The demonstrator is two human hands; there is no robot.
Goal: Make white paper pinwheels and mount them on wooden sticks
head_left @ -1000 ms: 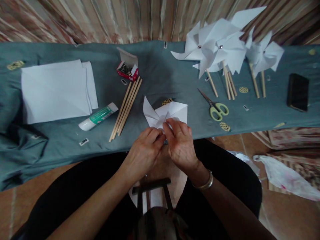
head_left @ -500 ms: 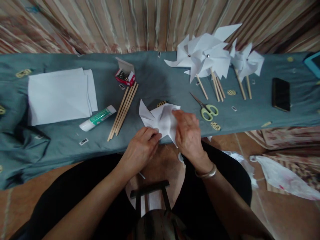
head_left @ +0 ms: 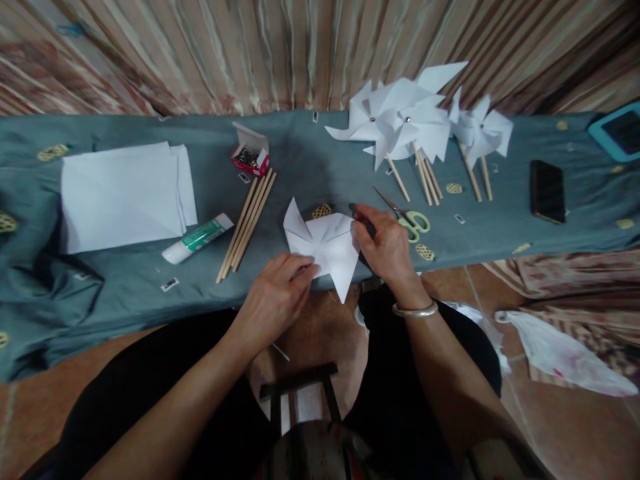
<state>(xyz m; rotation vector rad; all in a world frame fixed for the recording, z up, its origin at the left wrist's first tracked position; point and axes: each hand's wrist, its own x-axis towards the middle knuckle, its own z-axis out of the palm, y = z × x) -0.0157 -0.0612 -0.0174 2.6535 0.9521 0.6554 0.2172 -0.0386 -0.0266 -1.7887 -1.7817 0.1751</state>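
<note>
White cut paper (head_left: 333,250), part-shaped, sits at the near edge of the cloth-covered table (head_left: 310,160), one pointed corner hanging past it. L hand (head_left: 280,283) has thumb & fingers pinched on the paper's lower-left side; R hand (head_left: 387,243) has curled fingertips at its upper-right corner, can't tell if clamped on or just touching.

Main risk, I'd say: a tear or stray crease nr the centre if the hands pull against each other, since cut paper is prob. weakest there. If both let go, the overhang could help it slide off.

Just beside the R hand, scissors (head_left: 408,216) w/ green handles lie partly hidden (a knuckle could knock 'em). To the L: wooden sticks (head_left: 255,222), glue tube (head_left: 197,240), open box (head_left: 253,139) of metal pins (head_left: 247,159) (easy spill if bumped), then paper stack (head_left: 120,197). Far side, to the R: white pinwheels (head_left: 415,123) on sticks, then a dark phone (head_left: 547,191).
</note>
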